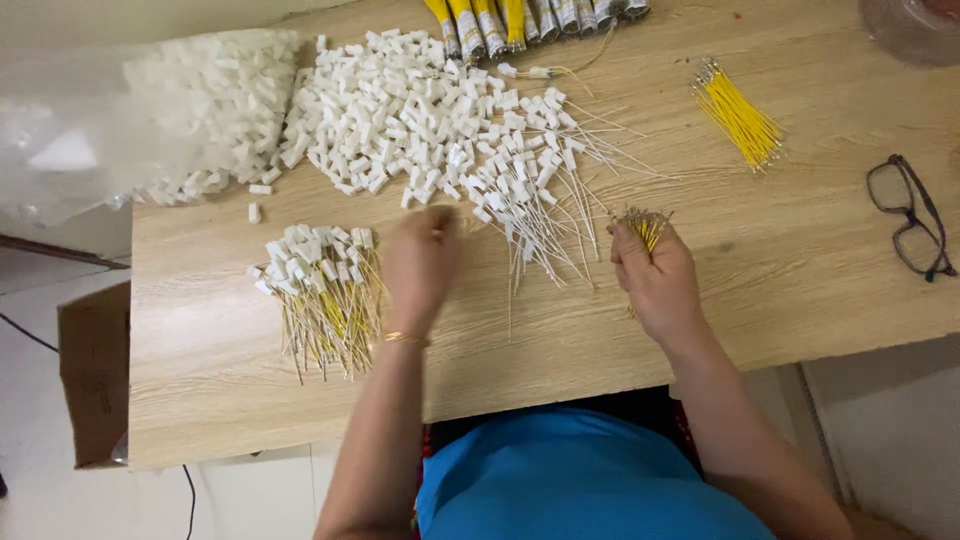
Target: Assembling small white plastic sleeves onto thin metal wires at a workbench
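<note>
Wooden worktop (800, 260) carries a spread of white connectors (400, 110). Your right hand (655, 280) has its grip closed around a bundle of yellow wires (645, 225), held upright. Your left hand (420, 262) reaches toward the connectors, blurred, so I cannot tell its grip.

I log a light wood table (800, 260) carrying white connectors (400, 110), wired bundles (320, 290), yellow wires (740, 115), and spectacles (910, 215).
</note>
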